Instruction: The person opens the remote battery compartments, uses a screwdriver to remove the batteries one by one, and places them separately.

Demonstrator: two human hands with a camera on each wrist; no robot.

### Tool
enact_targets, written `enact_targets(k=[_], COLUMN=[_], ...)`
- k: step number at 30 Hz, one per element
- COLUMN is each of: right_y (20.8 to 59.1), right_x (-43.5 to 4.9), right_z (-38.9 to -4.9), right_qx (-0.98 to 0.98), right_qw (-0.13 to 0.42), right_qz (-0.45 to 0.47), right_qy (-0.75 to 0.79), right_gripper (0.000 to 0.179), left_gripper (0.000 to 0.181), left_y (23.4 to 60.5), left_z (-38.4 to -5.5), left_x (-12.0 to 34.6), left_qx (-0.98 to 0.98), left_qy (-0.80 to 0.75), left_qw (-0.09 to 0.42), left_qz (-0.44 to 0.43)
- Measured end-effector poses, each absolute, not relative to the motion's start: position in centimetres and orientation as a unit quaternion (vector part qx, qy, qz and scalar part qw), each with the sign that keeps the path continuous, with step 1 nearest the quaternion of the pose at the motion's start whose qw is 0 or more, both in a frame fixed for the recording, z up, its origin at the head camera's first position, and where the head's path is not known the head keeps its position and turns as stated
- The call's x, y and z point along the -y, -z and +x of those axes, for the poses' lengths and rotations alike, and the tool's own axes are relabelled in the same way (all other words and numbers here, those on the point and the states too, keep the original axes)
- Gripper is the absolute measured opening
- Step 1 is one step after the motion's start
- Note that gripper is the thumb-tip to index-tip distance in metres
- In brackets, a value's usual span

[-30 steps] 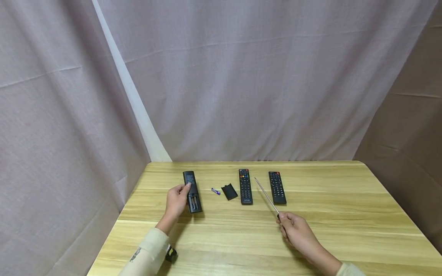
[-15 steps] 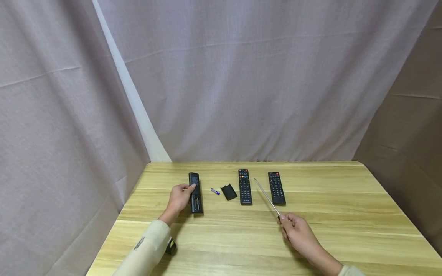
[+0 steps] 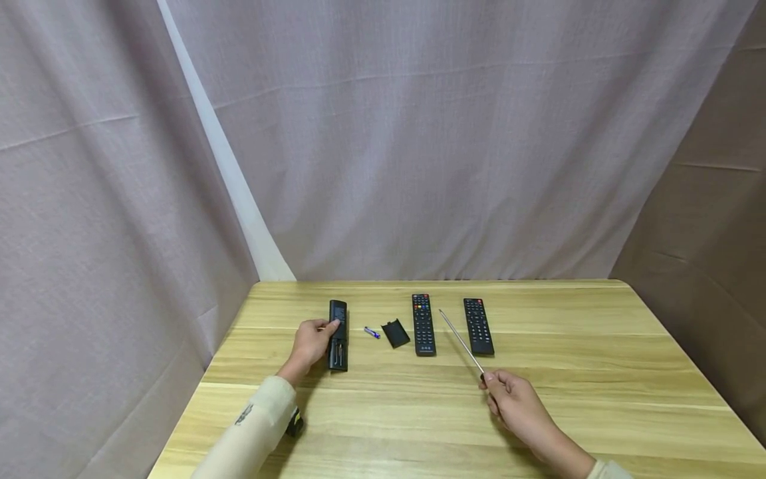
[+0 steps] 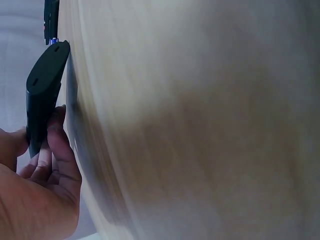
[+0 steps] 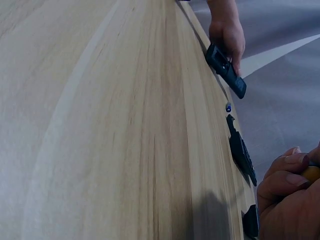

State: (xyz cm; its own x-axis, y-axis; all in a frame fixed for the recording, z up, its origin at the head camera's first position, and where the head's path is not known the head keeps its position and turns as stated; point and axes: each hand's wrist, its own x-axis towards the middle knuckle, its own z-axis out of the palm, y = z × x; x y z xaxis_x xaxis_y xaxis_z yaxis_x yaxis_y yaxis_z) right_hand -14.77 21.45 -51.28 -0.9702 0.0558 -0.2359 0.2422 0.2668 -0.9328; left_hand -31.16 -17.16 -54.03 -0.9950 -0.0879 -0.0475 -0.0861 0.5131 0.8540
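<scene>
My left hand grips a black remote control by its side, thumb on top. Its back faces up, and the battery bay at the near end is uncovered. In the left wrist view the remote's end hangs close over the wood. Beside it on the table lie a small blue battery and a black battery cover. My right hand holds a screwdriver, its thin shaft pointing forward and left. A bit of yellow handle shows among those fingers in the right wrist view.
Two more black remotes lie with their buttons up, one right of the cover and another remote beyond the screwdriver. A wooden tabletop carries everything. Grey curtains hang behind and at both sides.
Over the last second my left hand has brought the remote a little to the right and turned it straighter. My right hand and the screwdriver stay nearly still.
</scene>
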Motion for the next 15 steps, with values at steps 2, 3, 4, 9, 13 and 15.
enact_targets(k=[2, 3, 4, 9, 13, 15], right_y=[51.2, 51.2, 51.2, 51.0, 51.1, 51.1], right_x=[-21.5, -21.5, -21.5, -21.5, -21.5, -21.5], right_z=[-14.8, -14.7, -14.7, -14.7, -14.6, -14.6], right_qx=[-0.788, -0.787, -0.784, -0.779, -0.776, -0.774], right_qw=[0.082, 0.083, 0.085, 0.085, 0.088, 0.090], right_qz=[0.094, 0.094, 0.096, 0.096, 0.101, 0.103], right_qy=[0.603, 0.605, 0.607, 0.613, 0.616, 0.618], right_gripper=[0.038, 0.038, 0.038, 0.038, 0.038, 0.038], left_gripper=[0.043, 0.042, 0.041, 0.038, 0.036, 0.036], left_y=[53.9, 53.9, 53.9, 53.8, 53.8, 53.8], left_z=[-31.2, -31.3, -31.3, -31.8, -32.2, -32.5], left_x=[17.1, 17.0, 17.0, 16.9, 17.1, 17.1], left_qx=[0.872, 0.872, 0.871, 0.862, 0.864, 0.867], left_qy=[0.488, 0.487, 0.489, 0.505, 0.501, 0.495], left_qw=[0.002, 0.003, 0.003, -0.016, -0.036, -0.041], left_qz=[0.049, 0.049, 0.047, 0.041, 0.040, 0.041])
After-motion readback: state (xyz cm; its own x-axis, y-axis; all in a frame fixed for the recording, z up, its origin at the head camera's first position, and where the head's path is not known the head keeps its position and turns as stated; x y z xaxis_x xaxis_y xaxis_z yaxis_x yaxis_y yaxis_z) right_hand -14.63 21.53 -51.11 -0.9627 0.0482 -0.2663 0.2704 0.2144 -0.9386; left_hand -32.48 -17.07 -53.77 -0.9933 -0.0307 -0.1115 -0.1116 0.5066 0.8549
